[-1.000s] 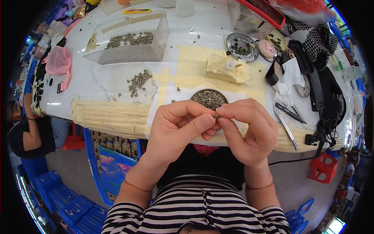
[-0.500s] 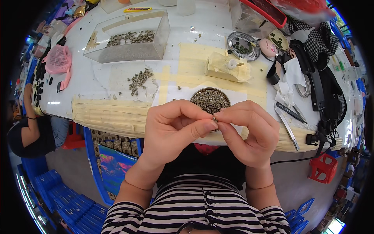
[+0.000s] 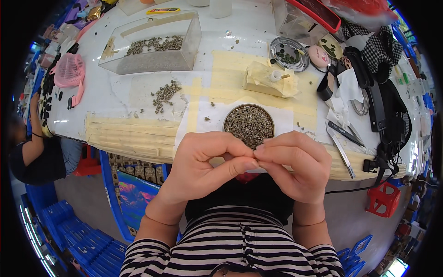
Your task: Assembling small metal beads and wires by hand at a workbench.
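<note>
My left hand [image 3: 203, 166] and my right hand [image 3: 297, 164] meet fingertip to fingertip at the table's front edge. Thumb and forefinger of each are pinched together, over a small metal part that the fingertips now hide. Just beyond them stands a round dish [image 3: 224, 123] heaped with small grey-brown metal parts [image 3: 248, 123]. It rests on a white sheet [image 3: 282, 118], and my fingers cover its near rim. Left of the dish lies a loose pile of similar parts [image 3: 165, 96].
A clear box [image 3: 154, 64] with more parts stands far left. Behind the dish is a taped block [image 3: 267, 82]. To the right lie tweezers [image 3: 340, 151], a round clear dish [image 3: 295, 62] of dark bits and black straps [image 3: 376, 101]. Another person [image 3: 39, 152] sits at left.
Both hands have drawn slightly back toward me, uncovering more of the dish. The small part visible between the fingertips earlier is now hidden. The person at left has shifted an arm.
</note>
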Demonstrator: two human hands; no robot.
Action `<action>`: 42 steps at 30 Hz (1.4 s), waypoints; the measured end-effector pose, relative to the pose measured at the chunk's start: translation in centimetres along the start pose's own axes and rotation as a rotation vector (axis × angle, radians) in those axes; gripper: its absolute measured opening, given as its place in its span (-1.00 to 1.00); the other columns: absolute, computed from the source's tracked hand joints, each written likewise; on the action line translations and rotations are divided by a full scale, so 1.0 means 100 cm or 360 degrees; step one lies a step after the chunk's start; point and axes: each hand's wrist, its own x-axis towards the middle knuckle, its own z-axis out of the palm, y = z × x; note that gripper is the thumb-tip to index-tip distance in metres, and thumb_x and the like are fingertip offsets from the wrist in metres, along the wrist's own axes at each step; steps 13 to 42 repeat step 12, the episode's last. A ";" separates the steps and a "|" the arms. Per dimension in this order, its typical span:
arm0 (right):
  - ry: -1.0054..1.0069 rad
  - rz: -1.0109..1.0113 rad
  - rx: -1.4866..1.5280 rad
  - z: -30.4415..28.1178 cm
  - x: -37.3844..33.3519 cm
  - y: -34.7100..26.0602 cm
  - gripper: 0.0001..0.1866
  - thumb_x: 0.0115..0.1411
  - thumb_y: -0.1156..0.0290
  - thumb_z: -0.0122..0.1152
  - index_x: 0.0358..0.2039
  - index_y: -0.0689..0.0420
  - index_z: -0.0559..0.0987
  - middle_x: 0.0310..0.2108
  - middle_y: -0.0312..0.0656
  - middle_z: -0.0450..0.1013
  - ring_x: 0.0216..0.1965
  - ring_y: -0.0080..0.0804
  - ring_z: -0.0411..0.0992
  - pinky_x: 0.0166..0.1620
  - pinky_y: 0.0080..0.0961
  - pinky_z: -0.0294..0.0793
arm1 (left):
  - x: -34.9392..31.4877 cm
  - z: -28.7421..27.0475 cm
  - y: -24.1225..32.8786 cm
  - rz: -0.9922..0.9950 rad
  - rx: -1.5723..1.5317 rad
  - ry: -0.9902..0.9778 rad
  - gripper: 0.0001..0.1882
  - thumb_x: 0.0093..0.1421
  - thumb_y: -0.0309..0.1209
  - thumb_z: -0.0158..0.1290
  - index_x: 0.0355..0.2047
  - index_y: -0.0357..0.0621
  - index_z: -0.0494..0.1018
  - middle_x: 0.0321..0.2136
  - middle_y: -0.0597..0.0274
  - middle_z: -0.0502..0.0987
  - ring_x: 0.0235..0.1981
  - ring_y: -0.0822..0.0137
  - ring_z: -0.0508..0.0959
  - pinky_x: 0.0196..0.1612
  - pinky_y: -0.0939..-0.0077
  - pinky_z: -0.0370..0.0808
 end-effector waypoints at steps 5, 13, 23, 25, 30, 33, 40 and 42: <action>-0.0142 0.0032 0.0244 -0.005 -0.008 -0.009 -0.80 -0.15 0.58 0.36 -0.42 0.20 0.59 -0.50 -0.19 0.49 -0.54 -0.37 0.47 -0.50 -0.57 0.44 | -0.008 -0.008 -0.010 -0.0135 -0.0336 -0.0285 -0.93 0.12 -0.59 0.13 -0.41 -0.38 0.53 -0.50 0.15 0.56 -0.49 0.50 0.53 -0.42 0.71 0.46; 0.0158 -0.0009 -0.0107 0.009 -0.013 -0.006 -0.75 -0.17 0.57 0.38 -0.39 0.19 0.59 -0.48 -0.17 0.49 -0.51 -0.35 0.49 -0.47 -0.55 0.48 | -0.014 0.008 -0.015 -0.0139 -0.0508 0.0091 -0.91 0.15 -0.60 0.10 -0.33 -0.37 0.52 -0.44 0.11 0.56 -0.42 0.48 0.55 -0.33 0.67 0.52; 0.0158 -0.0009 -0.0107 0.009 -0.013 -0.006 -0.75 -0.17 0.57 0.38 -0.39 0.19 0.59 -0.48 -0.17 0.49 -0.51 -0.35 0.49 -0.47 -0.55 0.48 | -0.014 0.008 -0.015 -0.0139 -0.0508 0.0091 -0.91 0.15 -0.60 0.10 -0.33 -0.37 0.52 -0.44 0.11 0.56 -0.42 0.48 0.55 -0.33 0.67 0.52; 0.0158 -0.0009 -0.0107 0.009 -0.013 -0.006 -0.75 -0.17 0.57 0.38 -0.39 0.19 0.59 -0.48 -0.17 0.49 -0.51 -0.35 0.49 -0.47 -0.55 0.48 | -0.014 0.008 -0.015 -0.0139 -0.0508 0.0091 -0.91 0.15 -0.60 0.10 -0.33 -0.37 0.52 -0.44 0.11 0.56 -0.42 0.48 0.55 -0.33 0.67 0.52; 0.0158 -0.0009 -0.0107 0.009 -0.013 -0.006 -0.75 -0.17 0.57 0.38 -0.39 0.19 0.59 -0.48 -0.17 0.49 -0.51 -0.35 0.49 -0.47 -0.55 0.48 | -0.014 0.008 -0.015 -0.0139 -0.0508 0.0091 -0.91 0.15 -0.60 0.10 -0.33 -0.37 0.52 -0.44 0.11 0.56 -0.42 0.48 0.55 -0.33 0.67 0.52; 0.0158 -0.0009 -0.0107 0.009 -0.013 -0.006 -0.75 -0.17 0.57 0.38 -0.39 0.19 0.59 -0.48 -0.17 0.49 -0.51 -0.35 0.49 -0.47 -0.55 0.48 | -0.014 0.008 -0.015 -0.0139 -0.0508 0.0091 -0.91 0.15 -0.60 0.10 -0.33 -0.37 0.52 -0.44 0.11 0.56 -0.42 0.48 0.55 -0.33 0.67 0.52; 0.0158 -0.0009 -0.0107 0.009 -0.013 -0.006 -0.75 -0.17 0.57 0.38 -0.39 0.19 0.59 -0.48 -0.17 0.49 -0.51 -0.35 0.49 -0.47 -0.55 0.48 | -0.014 0.008 -0.015 -0.0139 -0.0508 0.0091 -0.91 0.15 -0.60 0.10 -0.33 -0.37 0.52 -0.44 0.11 0.56 -0.42 0.48 0.55 -0.33 0.67 0.52; 0.0158 -0.0009 -0.0107 0.009 -0.013 -0.006 -0.75 -0.17 0.57 0.38 -0.39 0.19 0.59 -0.48 -0.17 0.49 -0.51 -0.35 0.49 -0.47 -0.55 0.48 | -0.014 0.008 -0.015 -0.0139 -0.0508 0.0091 -0.91 0.15 -0.60 0.10 -0.33 -0.37 0.52 -0.44 0.11 0.56 -0.42 0.48 0.55 -0.33 0.67 0.52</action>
